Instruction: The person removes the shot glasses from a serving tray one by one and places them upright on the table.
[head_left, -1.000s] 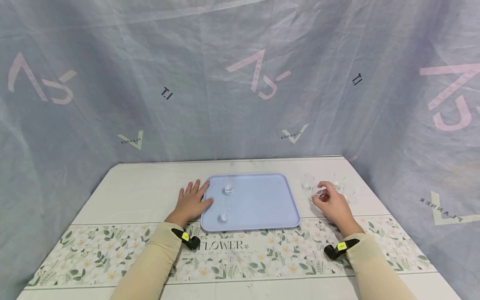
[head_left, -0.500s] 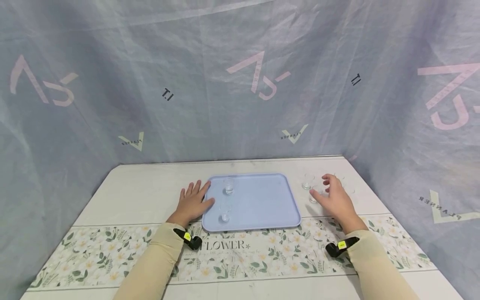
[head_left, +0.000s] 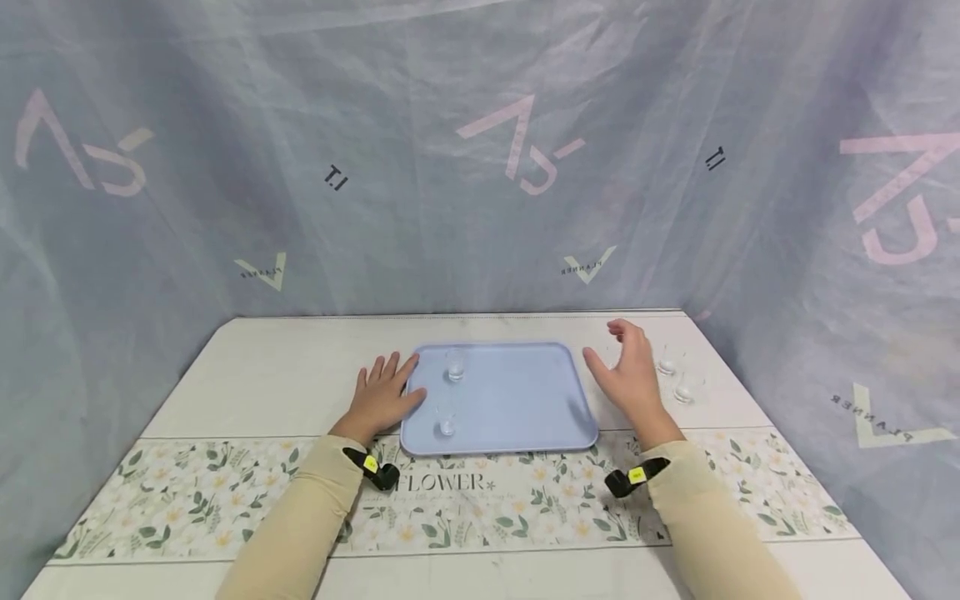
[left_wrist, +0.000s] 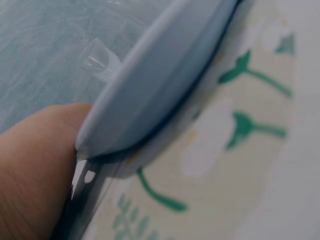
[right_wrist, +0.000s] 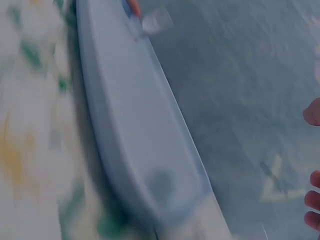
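My left hand [head_left: 380, 400] lies with spread fingers at the left edge of a light blue tray [head_left: 517, 400], its thumb over the rim. Two small clear glasses stand on the tray's left side: a far glass [head_left: 455, 370] and a near glass [head_left: 447, 426]. In the left wrist view a glass [left_wrist: 100, 57] shows beyond the tray wall. Past the tray's right edge, my right hand [head_left: 628, 375] is raised with thumb and fingers apart, nothing visible between them. Its fingertips [right_wrist: 313, 197] appear at the right border of the right wrist view. The hand hides the table spot behind it.
More clear glasses stand on the table right of my right hand, including a far one [head_left: 666, 365] and a nearer one [head_left: 684, 392]. A flowered band [head_left: 480, 517] crosses the white table in front of the tray. A grey-blue curtain [head_left: 420, 208] encloses the back and sides.
My right hand has let go of the glass it was pinching, opened its fingers, and moved left and farther back towards the tray. The left hand stays at the tray's edge.
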